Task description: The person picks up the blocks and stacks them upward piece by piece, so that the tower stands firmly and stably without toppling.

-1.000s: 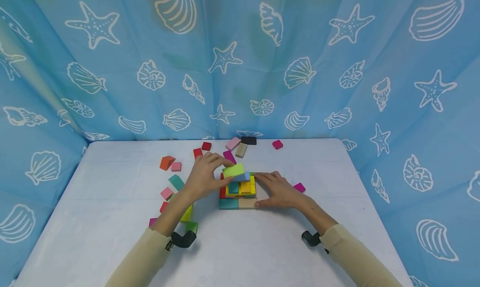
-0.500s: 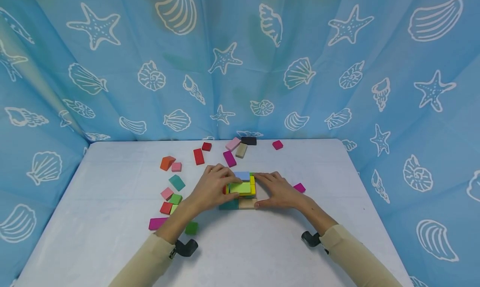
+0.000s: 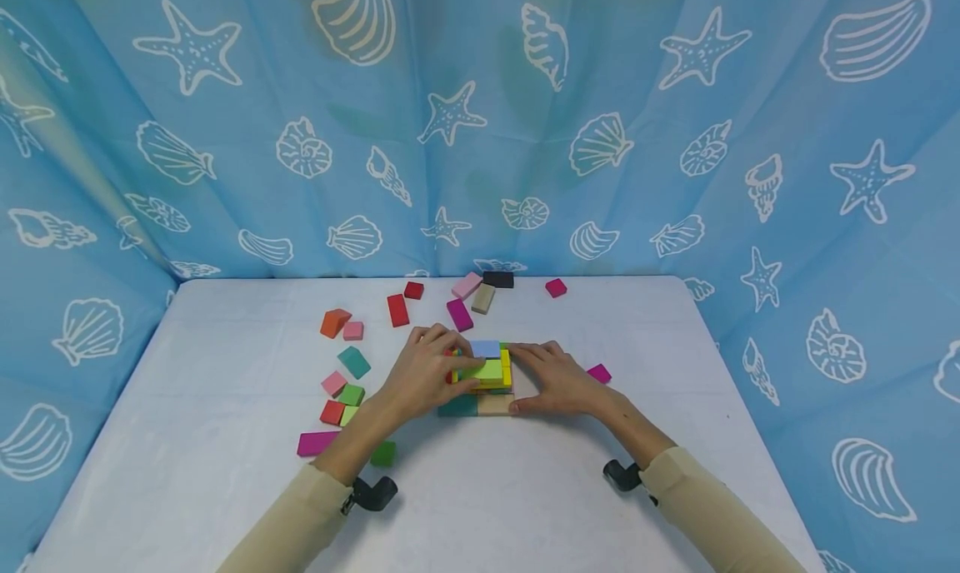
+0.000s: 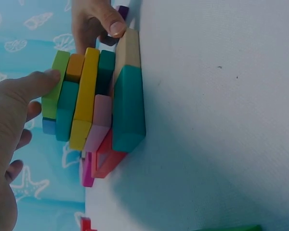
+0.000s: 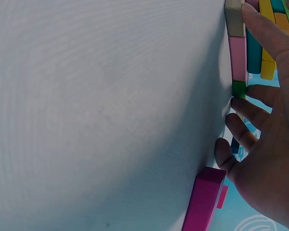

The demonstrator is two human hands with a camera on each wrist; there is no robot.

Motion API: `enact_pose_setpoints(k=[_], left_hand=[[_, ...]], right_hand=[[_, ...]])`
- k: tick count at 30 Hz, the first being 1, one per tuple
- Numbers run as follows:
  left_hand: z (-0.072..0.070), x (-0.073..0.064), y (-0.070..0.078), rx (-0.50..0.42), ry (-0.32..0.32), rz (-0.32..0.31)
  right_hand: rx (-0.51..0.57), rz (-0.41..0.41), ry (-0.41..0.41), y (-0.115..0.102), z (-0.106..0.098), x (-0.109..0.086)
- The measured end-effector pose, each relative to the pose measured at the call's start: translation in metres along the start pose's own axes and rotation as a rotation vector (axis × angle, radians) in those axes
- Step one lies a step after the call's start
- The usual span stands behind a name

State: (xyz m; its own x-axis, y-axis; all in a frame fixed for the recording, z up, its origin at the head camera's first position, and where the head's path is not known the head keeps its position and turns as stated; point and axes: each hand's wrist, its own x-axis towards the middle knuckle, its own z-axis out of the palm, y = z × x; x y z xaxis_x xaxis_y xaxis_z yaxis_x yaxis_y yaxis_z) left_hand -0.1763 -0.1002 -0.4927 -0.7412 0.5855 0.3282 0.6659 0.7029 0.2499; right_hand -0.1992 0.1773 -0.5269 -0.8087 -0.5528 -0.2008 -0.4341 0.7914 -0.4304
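Because the left grip (image 3: pixel 426 371) has its thumb and a finger about the lime block (image 3: pixel 486 371), I record the main hazard at the very top of the stack. I find that grip pinching the lime block, which lies on the near side of the top layer, in front of the blue block (image 3: pixel 485 350). In the left wrist view it spans the teal block (image 4: pixel 67 110) and the orange block (image 4: pixel 74 67), with a seam beneath it. I judge that pressing harder on one end could shift either support and tilt the lime block. A finger dragging on release could pull it off line or nudge the blue block, since the finger passes close by.

I find the right grip (image 3: pixel 557 381) spread along the right side of the stack, its thumb touching the beige block (image 4: pixel 130 48) at the base. Too firm a push there would, in my judgement, slide the base on the worktop (image 3: pixel 225 373), and the yellow block (image 4: pixel 88 82) and all above it would likely follow. Too little support would leave that side free to creep.

I also note the magenta block (image 5: pixel 204 202) just beside the right grip and the purple block (image 3: pixel 317 444) next to the left forearm; a careless sweep could knock either. I cannot tell how much weight the left grip bears on the stack.
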Motion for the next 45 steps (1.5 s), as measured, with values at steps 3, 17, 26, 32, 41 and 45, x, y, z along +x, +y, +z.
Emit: enact_pose_setpoints(k=[3,17,26,32,41,45], left_hand=[[0.0007,0.0004,-0.0003,-0.001,0.012,0.001],[0.0037,-0.0002,-0.0008,-0.031,0.001,-0.025],[0.0024,-0.0006,0.0012,-0.011,0.017,-0.031],[0.0027,-0.0006,0.0015,0.003,0.024,-0.032],[0.0015,0.0011,0.0016,-0.016,0.027,-0.067],[-0.0031,0.0085,-0.0056,-0.096,0.033,-0.148]], right_hand=[[0.001,0.0,-0.003,0.0005,0.0006,0.0005],[-0.007,0.005,0.001,-0.0016,0.0024,-0.0001],[-0.014,0.008,0.001,-0.0005,0.0023,-0.0002],[-0.014,0.006,0.005,-0.0004,0.002,-0.0006],[-0.017,0.004,0.008,-0.0008,0.0014,-0.0003],[-0.016,-0.001,0.01,-0.0009,0.001,0.0]])
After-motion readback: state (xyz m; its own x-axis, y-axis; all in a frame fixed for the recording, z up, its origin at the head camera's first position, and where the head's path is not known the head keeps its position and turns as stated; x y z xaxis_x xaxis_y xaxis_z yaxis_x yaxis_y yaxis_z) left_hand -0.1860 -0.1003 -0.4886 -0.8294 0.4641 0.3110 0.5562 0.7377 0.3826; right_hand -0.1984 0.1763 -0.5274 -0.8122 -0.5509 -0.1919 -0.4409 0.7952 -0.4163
